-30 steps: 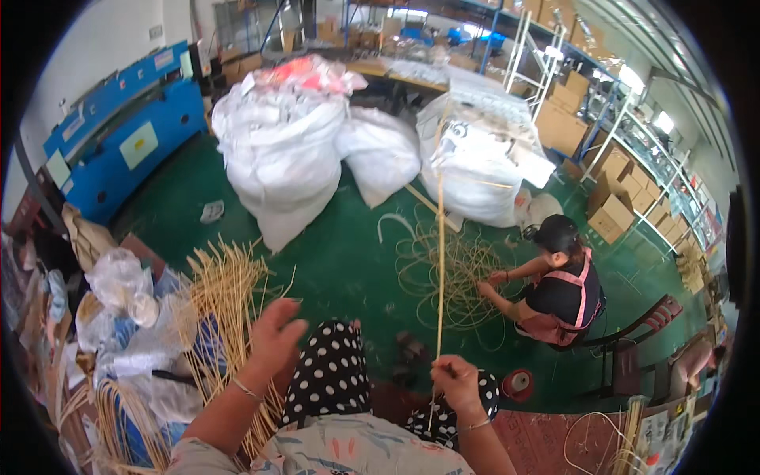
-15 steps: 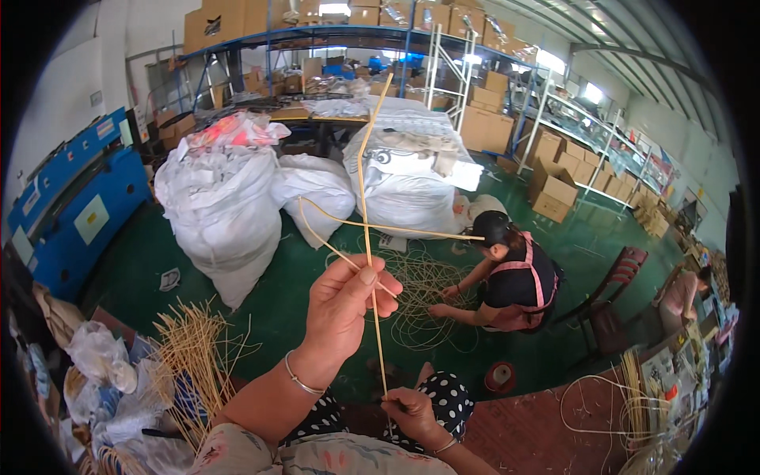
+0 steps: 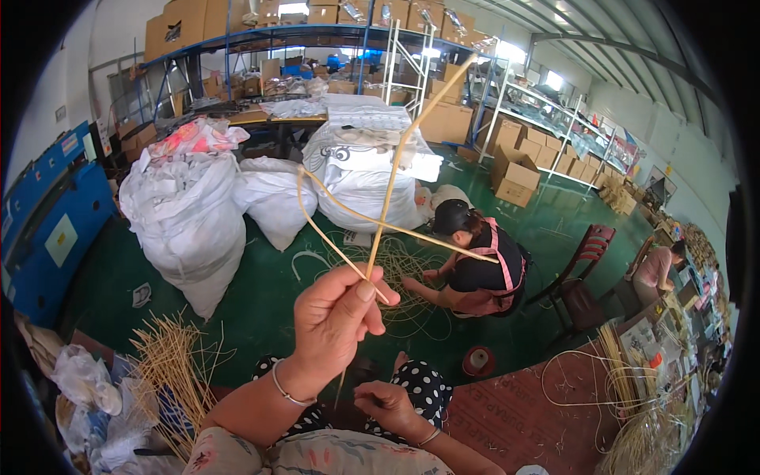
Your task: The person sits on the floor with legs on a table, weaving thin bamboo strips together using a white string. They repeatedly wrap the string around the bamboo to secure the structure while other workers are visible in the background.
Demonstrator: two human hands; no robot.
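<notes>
My left hand [image 3: 336, 321] is raised in the middle, thumb and fingers pinched where tan cane strips cross. One long cane strip [image 3: 395, 162] leans up to the right through the pinch, and its thin lower end hangs below the hand. A bent cane strip [image 3: 342, 204] folds sharply at the left, one leg running into the pinch, the other reaching right across the long strip. Low over my lap, my right hand [image 3: 392, 406] has loosely bent fingers, apart from the strip's lower end, with nothing seen in them.
A bundle of cane sticks [image 3: 170, 368] stands at lower left beside plastic bags [image 3: 91, 380]. Ahead, a co-worker [image 3: 483, 261] crouches over coiled cane [image 3: 396, 273] on the green floor. Large white sacks [image 3: 190, 218], a chair [image 3: 582, 293] and a red spool [image 3: 478, 362] stand around.
My right hand has let go of the long strip's lower end. The long strip has tilted to the right at its top. The whole view has shifted toward the right.
</notes>
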